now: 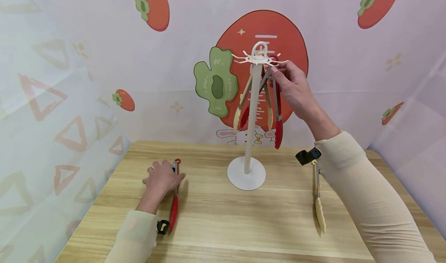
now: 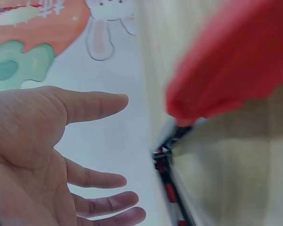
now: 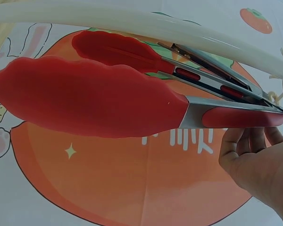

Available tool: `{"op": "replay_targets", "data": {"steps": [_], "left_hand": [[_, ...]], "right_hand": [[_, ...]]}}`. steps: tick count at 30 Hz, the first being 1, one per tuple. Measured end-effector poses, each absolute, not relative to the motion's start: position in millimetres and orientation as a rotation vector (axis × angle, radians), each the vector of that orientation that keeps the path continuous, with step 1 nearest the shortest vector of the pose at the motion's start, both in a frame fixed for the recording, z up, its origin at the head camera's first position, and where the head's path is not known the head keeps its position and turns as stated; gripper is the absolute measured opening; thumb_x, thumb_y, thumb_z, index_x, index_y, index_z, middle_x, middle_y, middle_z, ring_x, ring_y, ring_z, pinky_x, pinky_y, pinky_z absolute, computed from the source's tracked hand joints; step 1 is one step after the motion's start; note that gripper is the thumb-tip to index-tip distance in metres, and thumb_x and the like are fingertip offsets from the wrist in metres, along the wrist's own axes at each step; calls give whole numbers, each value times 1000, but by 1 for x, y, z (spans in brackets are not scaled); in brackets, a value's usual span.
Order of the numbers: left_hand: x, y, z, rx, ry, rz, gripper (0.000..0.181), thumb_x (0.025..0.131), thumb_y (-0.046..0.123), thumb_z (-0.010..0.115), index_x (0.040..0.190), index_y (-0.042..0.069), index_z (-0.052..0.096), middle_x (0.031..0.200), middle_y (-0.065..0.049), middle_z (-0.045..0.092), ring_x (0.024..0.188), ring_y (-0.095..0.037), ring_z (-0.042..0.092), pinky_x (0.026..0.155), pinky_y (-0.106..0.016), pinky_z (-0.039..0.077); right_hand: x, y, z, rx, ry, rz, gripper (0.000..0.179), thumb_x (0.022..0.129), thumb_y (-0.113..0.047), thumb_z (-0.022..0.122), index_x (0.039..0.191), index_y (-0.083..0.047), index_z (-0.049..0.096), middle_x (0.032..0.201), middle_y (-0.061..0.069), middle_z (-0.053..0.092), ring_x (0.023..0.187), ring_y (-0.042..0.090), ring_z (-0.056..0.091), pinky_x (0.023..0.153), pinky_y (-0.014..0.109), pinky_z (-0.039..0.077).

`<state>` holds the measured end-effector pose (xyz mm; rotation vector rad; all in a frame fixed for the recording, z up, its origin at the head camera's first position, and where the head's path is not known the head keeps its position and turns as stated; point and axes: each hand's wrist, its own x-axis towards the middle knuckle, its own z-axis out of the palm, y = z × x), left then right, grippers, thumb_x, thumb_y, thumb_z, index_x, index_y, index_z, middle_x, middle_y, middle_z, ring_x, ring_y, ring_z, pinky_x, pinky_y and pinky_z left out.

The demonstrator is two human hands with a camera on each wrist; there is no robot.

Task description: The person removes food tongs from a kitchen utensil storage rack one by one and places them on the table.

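My right hand [image 1: 294,87] pinches the upper end of a pair of red-tipped tongs [image 1: 278,133] beside the hooks of a white rack [image 1: 251,120]. Their red heads hang down, spread apart; in the right wrist view the nearer red head [image 3: 89,96] fills the left side. Cream-tipped tongs [image 1: 237,118] hang on the rack's far side, partly behind the pole. My left hand [image 1: 162,178], fingers spread and thumb out, is over the handle end of another pair of red-tipped tongs [image 1: 174,212] lying on the table. The left wrist view shows its palm with a gap to these tongs.
Another pair of cream-tipped tongs [image 1: 319,212] lies on the right of the wooden table [image 1: 216,220], below my right forearm. The rack's round white base [image 1: 237,176] stands near the back middle. A printed cloth backdrop [image 1: 167,62] rises right behind the table.
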<state>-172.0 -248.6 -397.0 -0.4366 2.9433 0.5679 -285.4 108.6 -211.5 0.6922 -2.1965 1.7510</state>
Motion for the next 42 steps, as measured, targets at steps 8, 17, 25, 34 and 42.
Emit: {"op": "replay_targets", "data": {"steps": [8, 17, 25, 34, 42], "left_hand": [[-170, -235, -376, -351, 3014, 591, 64, 94, 46, 66, 121, -12, 55, 133, -43, 38, 124, -64, 34, 87, -82, 34], [-167, -222, -357, -283, 3077, 639, 52, 93, 42, 67, 112, -6, 58, 128, -38, 42, 120, -58, 40, 87, -79, 36], [-167, -215, -349, -263, 3082, 611, 71, 94, 43, 66, 135, -13, 48, 136, -41, 39, 125, -59, 38, 89, -78, 37], [-167, -206, -347, -184, 3146, 672, 78, 93, 42, 67, 145, -11, 41, 134, -36, 44, 120, -55, 44, 89, -74, 39], [-175, -194, -347, -102, 3245, 840, 73, 91, 38, 71, 145, -4, 47, 128, -27, 53, 112, -44, 52, 87, -59, 45]], "right_hand": [[-287, 110, -210, 690, -2199, 1763, 28, 107, -24, 51, 129, -8, 55, 112, 5, 57, 108, 26, 52, 86, 28, 47], [-289, 111, -211, 693, -2187, 1791, 18, 105, -23, 56, 120, -13, 56, 108, 5, 59, 102, 24, 55, 85, 30, 48], [-291, 111, -214, 700, -2172, 1761, 19, 103, -22, 60, 119, -13, 58, 109, 15, 59, 101, 28, 59, 82, 25, 52], [-287, 113, -217, 658, -2155, 1659, 25, 101, -24, 63, 121, -9, 58, 111, 5, 57, 101, 19, 56, 83, 23, 52], [-279, 114, -218, 649, -2150, 1570, 31, 100, -25, 65, 124, -7, 56, 116, 6, 60, 105, 18, 55, 82, 23, 51]]}}
